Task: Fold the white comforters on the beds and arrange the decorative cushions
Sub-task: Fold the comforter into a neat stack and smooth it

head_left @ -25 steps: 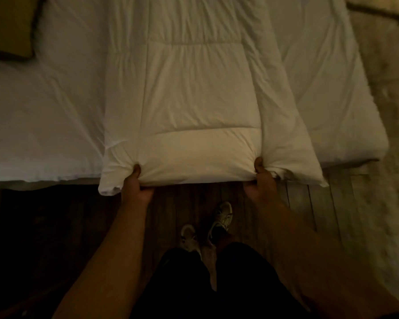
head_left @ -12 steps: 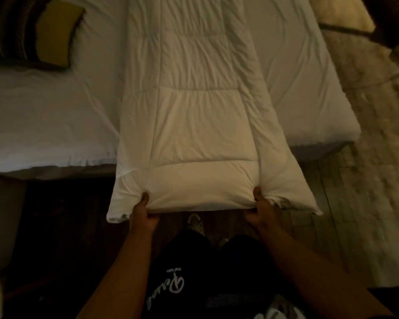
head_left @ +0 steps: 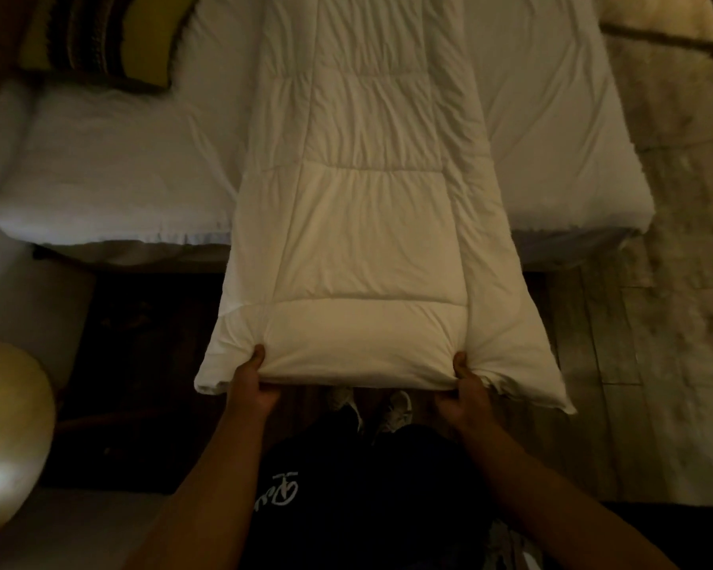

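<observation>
Hands, left hand [head_left: 252, 384] and right hand [head_left: 465, 387], pinch the folded comforter [head_left: 367, 240] end; uneven pulling may skew its layers.

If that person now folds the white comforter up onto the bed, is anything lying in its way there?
Nothing visible is. Both the left hand and the right hand grip the comforter directly. The bed ahead is bare; the striped cushion sits off to the left, apart from the comforter.

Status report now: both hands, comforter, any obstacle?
Left hand and right hand each grip the near edge. Comforter folded long, overhanging bed. Nothing in the way.
</observation>
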### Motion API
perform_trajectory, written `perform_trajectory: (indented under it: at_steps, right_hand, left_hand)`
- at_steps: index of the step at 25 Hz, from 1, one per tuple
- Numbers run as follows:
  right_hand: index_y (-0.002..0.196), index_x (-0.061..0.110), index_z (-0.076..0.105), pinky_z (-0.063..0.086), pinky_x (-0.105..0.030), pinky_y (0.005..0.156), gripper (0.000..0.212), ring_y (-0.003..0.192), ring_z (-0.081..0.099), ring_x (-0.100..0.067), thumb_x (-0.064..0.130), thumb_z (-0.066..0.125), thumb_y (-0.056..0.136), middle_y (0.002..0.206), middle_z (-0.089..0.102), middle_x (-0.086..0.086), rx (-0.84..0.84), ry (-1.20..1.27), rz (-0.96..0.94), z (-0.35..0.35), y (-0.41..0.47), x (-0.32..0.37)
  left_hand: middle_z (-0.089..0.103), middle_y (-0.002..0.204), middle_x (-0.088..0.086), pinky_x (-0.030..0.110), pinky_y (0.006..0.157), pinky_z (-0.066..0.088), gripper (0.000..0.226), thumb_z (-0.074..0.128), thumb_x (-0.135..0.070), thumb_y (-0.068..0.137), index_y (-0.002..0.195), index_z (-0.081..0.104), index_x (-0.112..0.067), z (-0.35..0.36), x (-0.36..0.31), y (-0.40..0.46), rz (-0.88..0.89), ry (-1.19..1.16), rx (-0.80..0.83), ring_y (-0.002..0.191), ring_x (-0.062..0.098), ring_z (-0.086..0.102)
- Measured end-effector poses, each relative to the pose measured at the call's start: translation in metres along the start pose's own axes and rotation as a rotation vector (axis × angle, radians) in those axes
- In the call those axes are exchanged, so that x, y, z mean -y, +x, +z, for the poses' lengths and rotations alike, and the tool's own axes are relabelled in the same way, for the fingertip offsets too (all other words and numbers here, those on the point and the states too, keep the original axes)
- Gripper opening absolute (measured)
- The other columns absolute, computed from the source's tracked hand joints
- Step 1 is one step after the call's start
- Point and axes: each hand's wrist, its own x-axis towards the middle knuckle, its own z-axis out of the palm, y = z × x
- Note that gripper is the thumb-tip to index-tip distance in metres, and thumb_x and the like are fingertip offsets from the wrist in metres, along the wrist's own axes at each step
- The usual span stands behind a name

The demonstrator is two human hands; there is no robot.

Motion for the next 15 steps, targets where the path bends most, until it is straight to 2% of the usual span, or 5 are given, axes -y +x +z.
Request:
perform_trajectory:
  at_steps: [3,8,12,14,15]
  right_hand:
    - [0.136,0.012,0.050,0.060,-0.049,0.070,0.042,0.103,0.065,-0.028,0.026,0.054,0.097,0.090,0.077,-0.006,-0.016,-0.008,-0.005,-0.021,-0.010,-0.011]
    - [0.142,0.013,0.046,0.048,-0.053,0.098,0.048,0.126,0.053,-0.032,0.025,0.054,0.097,0.111,0.069,-0.010,-0.062,0.014,-0.051,-0.034,-0.018,-0.027]
    - [0.139,0.012,0.047,0.051,-0.056,0.092,0.051,0.122,0.054,-0.034,0.029,0.059,0.092,0.112,0.072,-0.011,-0.033,-0.026,-0.033,-0.044,-0.034,-0.053]
    - [0.143,0.011,0.043,0.051,-0.054,0.094,0.069,0.118,0.057,-0.033,0.033,0.067,0.082,0.121,0.065,-0.014,-0.073,-0.084,-0.005,-0.057,-0.047,-0.069]
    - [0.144,0.011,0.042,0.057,-0.047,0.087,0.074,0.111,0.062,-0.029,0.034,0.068,0.079,0.117,0.066,-0.013,-0.087,-0.108,-0.009,-0.063,-0.052,-0.075]
  left_hand:
    - [0.054,0.138,0.019,0.058,0.108,0.037,0.033,0.057,-0.023,0.096,0.128,0.055,-0.014,-0.024,0.007,-0.008,-0.004,-0.045,0.006,0.126,0.038,0.050]
    - [0.059,0.128,0.017,0.054,0.104,0.041,0.021,0.055,-0.021,0.097,0.116,0.059,-0.015,-0.042,0.012,-0.010,-0.026,0.028,0.027,0.107,0.033,0.058]
    - [0.055,0.138,0.018,0.055,0.100,0.045,0.041,0.057,-0.022,0.096,0.136,0.052,-0.013,-0.077,0.010,-0.008,-0.049,-0.026,0.063,0.124,0.037,0.053]
    - [0.060,0.128,0.021,0.053,0.081,0.056,0.033,0.056,-0.023,0.096,0.128,0.056,-0.012,-0.099,0.013,-0.014,-0.108,-0.028,0.052,0.115,0.039,0.056]
    - [0.061,0.121,0.021,0.054,0.074,0.058,0.029,0.056,-0.025,0.096,0.122,0.057,-0.012,-0.108,0.015,-0.020,-0.149,-0.023,0.031,0.109,0.040,0.057]
